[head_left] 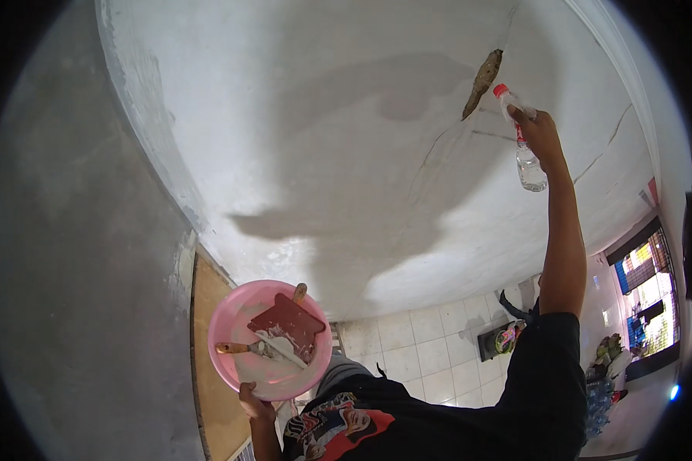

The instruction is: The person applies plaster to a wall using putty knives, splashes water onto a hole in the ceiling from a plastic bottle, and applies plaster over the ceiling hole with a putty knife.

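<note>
My right hand (542, 140) is wrapped round a clear plastic bottle (530, 170) with a red cap, held up close to the wall. The bottle is tilted, cap end upward, beside a chipped brown gouge (483, 83) in the wall's plaster. Down at the lower left, my left hand (255, 402) grips the rim of a pink basin (218, 326). Inside the basin lie a dark red flat scraper (283, 316) with a wooden handle and a wooden-handled putty knife (234, 348), both smeared with whitish paste.
Thin cracks (430, 154) run through the white wall (346, 154) near the gouge. A wooden panel (211, 296) stands left of the basin. Below is a tiled floor (415, 346) with a dark box-like item (487, 346). Water bottles (598, 403) and a window (650, 284) are at the right.
</note>
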The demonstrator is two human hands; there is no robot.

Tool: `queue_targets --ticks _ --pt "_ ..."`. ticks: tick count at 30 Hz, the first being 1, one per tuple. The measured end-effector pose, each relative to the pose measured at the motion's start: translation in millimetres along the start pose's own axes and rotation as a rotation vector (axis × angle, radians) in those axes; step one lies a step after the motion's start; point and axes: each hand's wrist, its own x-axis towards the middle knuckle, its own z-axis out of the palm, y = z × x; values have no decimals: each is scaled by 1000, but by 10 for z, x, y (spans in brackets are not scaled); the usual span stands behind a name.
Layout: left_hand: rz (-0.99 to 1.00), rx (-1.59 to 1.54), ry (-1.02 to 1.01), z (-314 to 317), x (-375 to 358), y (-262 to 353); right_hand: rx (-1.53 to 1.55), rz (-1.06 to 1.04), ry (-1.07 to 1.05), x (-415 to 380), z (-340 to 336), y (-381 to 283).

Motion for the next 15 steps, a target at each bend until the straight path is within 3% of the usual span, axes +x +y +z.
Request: queue_targets --ticks 15 --pt "19 -11 -18 28 -7 15 35 -50 90 201 -329 -201"
